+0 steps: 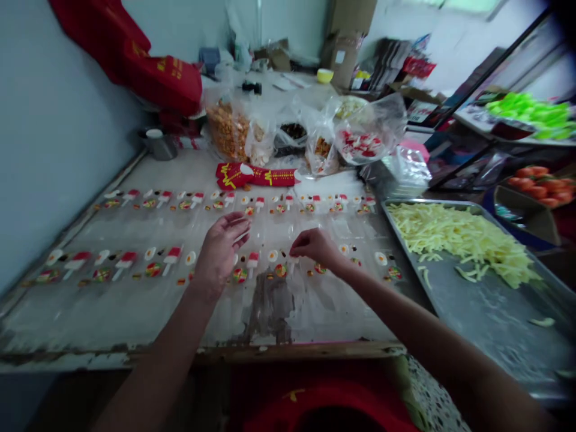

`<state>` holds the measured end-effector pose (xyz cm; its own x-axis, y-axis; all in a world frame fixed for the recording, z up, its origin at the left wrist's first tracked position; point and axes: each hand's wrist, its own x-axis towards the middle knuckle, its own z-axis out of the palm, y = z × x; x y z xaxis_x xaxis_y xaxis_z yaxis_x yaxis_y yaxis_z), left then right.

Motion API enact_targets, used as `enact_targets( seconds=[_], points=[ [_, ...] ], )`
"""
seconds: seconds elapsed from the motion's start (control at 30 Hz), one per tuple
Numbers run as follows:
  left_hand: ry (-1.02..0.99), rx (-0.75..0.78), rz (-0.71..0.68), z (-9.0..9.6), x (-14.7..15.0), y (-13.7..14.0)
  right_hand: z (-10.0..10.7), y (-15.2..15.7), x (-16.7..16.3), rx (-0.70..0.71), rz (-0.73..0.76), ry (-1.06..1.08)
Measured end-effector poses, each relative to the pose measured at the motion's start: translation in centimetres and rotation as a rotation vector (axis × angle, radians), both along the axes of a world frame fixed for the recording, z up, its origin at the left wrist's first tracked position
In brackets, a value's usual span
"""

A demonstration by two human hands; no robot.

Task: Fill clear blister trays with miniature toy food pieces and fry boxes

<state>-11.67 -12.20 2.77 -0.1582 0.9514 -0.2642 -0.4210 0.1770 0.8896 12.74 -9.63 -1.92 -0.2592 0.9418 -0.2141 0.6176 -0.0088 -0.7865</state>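
My left hand (219,249) hovers over the front row of small flat pieces, fingers curled inward, with pale slivers between them that I cannot make out. Thumb and fingertips of my right hand (317,247) pinch together above the same row; a white end of an ice-pop-shaped piece (293,261) shows just under them. Between the hands lie a red-and-white ice-pop-shaped piece (252,261), a fried-egg-shaped piece (272,255) and a round, pizza-like piece (281,270). Such groups sit on clear plastic in two rows across the table (180,318).
Behind the rows lie a red printed cloth item (256,176) and several plastic bags, one with orange-brown bits (227,129). At right, a metal tray (477,324) holds pale yellow strips (459,240). A metal cup (162,147) stands back left. Tomatoes (542,185) lie far right.
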Motion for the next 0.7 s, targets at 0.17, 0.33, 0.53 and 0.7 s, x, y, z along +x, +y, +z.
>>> enact_targets(
  seconds=[0.17,0.33,0.53,0.7],
  points=[
    [0.0,0.004,-0.075,0.7,0.4,0.8,0.1,0.0,-1.1,0.294,0.178,-0.359],
    [0.164,0.111,-0.19,1.2,3.5,4.7,0.8,-0.3,-0.2,0.438,0.339,-0.409],
    [0.403,0.325,-0.082,2.5,8.6,16.5,3.7,-0.9,8.3,0.445,0.132,-0.232],
    [0.587,0.591,-0.192,5.4,19.4,24.5,4.4,-2.9,21.2,0.46,-0.139,-0.151]
  ],
)
